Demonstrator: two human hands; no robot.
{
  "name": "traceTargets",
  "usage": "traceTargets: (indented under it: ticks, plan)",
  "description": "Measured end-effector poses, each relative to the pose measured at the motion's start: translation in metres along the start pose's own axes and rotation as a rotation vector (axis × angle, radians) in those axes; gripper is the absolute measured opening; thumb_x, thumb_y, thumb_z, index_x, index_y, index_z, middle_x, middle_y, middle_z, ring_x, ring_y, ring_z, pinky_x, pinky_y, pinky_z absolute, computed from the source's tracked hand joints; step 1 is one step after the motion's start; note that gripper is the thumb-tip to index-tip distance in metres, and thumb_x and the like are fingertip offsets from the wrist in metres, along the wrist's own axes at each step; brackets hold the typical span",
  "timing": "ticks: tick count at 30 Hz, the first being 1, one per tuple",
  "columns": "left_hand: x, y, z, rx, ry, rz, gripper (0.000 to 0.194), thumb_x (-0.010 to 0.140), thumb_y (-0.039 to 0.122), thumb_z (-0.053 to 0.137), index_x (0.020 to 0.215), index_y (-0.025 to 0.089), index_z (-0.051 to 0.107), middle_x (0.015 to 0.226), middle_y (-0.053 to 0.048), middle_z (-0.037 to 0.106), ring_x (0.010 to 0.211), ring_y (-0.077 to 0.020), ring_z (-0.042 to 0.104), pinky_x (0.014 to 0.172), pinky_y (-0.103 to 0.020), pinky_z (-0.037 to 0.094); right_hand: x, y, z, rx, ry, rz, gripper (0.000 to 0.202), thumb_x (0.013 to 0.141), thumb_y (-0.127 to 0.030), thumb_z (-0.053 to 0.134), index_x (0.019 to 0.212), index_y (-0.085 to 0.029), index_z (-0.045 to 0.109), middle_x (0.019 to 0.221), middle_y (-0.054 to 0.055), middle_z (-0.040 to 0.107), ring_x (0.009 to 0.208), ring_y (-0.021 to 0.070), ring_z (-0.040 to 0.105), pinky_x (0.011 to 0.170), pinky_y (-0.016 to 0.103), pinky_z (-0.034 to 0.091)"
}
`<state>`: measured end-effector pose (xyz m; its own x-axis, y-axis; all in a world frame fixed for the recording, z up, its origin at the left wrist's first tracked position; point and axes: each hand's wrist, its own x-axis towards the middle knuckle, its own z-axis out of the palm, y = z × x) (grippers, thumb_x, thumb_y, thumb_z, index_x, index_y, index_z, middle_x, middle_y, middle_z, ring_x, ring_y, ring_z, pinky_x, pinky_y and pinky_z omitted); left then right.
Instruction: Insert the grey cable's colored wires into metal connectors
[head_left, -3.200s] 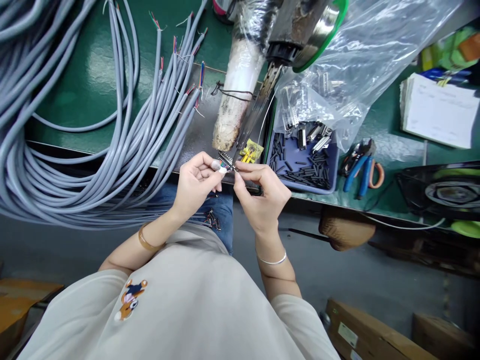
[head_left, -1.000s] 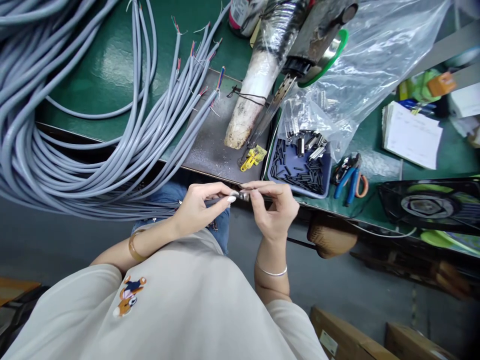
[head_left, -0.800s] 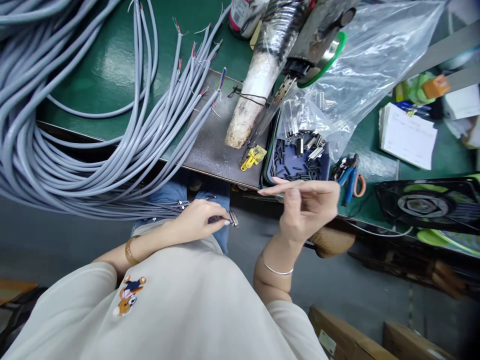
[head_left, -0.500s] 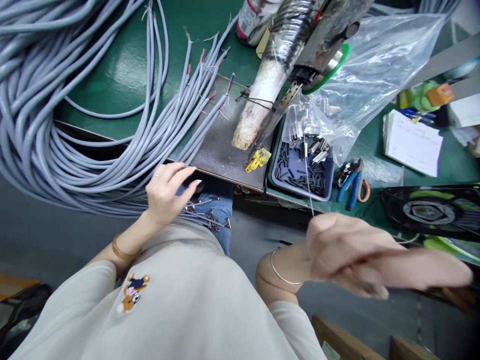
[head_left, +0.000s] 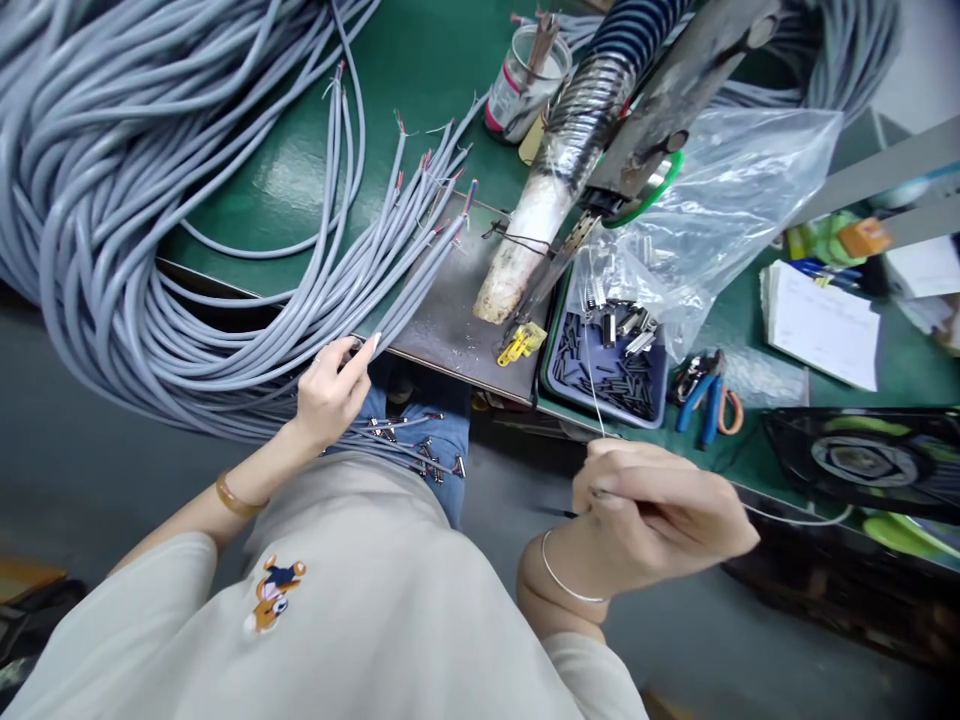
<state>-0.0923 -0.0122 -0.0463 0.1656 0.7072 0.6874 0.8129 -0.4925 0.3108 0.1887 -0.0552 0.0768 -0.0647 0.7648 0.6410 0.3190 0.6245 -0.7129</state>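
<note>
the right hand (head_left: 664, 505) is curled closed on a thin wire (head_left: 594, 398), which passes over the tray (head_left: 645, 418). the left hand (head_left: 334, 392), nearer the grey cables (head_left: 420, 286), has its fingers almost together against them; whether they grip one, i cannot tell. the cables run on beyond, slanting away rightward over the counter (head_left: 292, 185).

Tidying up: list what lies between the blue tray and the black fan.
In the head view, blue-handled pliers, an orange-handled tool and a dark item too unclear to name lie between the tray and the fan.
</note>
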Motion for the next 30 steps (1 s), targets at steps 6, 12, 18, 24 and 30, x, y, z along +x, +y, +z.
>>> traceTargets:
  ticks: [6, 12, 18, 24, 30]
  plan:
    - [0.069, -0.006, 0.001, -0.105, 0.011, -0.227, 0.042, 0.090, 0.013, 0.055, 0.130, 0.019, 0.069, 0.119, -0.013, 0.064, 0.111, -0.0277, 0.065, 0.100, -0.044, 0.052, 0.001, -0.005, 0.003, 0.041, 0.013, -0.022, 0.013, 0.084, -0.009, 0.072, 0.088, -0.021, 0.074, 0.056, -0.005, 0.063, 0.037, 0.0100, 0.051, 0.035, 0.024, 0.036]
    - [0.107, -0.025, 0.041, -0.210, -0.061, -0.314, 0.022, 0.086, 0.015, 0.062, 0.106, 0.020, 0.070, 0.123, -0.012, 0.065, 0.127, -0.0321, 0.057, 0.114, -0.053, 0.043, -0.013, 0.001, -0.006, -0.154, 0.042, 0.059, 0.014, 0.082, -0.011, 0.075, 0.084, -0.024, 0.073, 0.064, -0.003, 0.072, 0.047, 0.0136, 0.063, 0.044, 0.026, 0.049]
    - [0.097, -0.017, 0.027, -0.627, 0.440, -0.659, 0.019, 0.090, 0.031, 0.069, 0.105, 0.022, 0.061, 0.087, -0.002, 0.063, 0.078, -0.0159, 0.065, 0.073, -0.029, 0.054, -0.024, 0.012, -0.016, -0.223, 0.059, 0.072, 0.012, 0.083, -0.012, 0.074, 0.085, -0.024, 0.073, 0.064, -0.004, 0.073, 0.046, 0.0127, 0.063, 0.042, 0.025, 0.048]
    - [0.108, -0.032, 0.003, -1.137, 0.197, -0.902, 0.030, 0.081, 0.040, 0.080, 0.092, 0.026, 0.056, 0.103, -0.006, 0.075, 0.095, -0.0222, 0.074, 0.072, -0.031, 0.059, -0.025, 0.016, -0.015, -0.225, 0.072, 0.095, 0.013, 0.082, -0.011, 0.076, 0.086, -0.024, 0.074, 0.064, -0.005, 0.072, 0.043, 0.0099, 0.058, 0.040, 0.023, 0.043]
    - [0.158, -0.037, -0.028, -1.394, 0.134, -0.723, 0.012, 0.094, 0.013, 0.065, 0.092, 0.022, 0.058, 0.080, 0.002, 0.063, 0.050, -0.0059, 0.046, 0.048, -0.021, 0.045, -0.023, 0.017, -0.013, -0.242, 0.087, 0.094, 0.009, 0.084, -0.015, 0.076, 0.084, -0.024, 0.073, 0.065, -0.004, 0.073, 0.042, 0.0093, 0.056, 0.040, 0.023, 0.042]
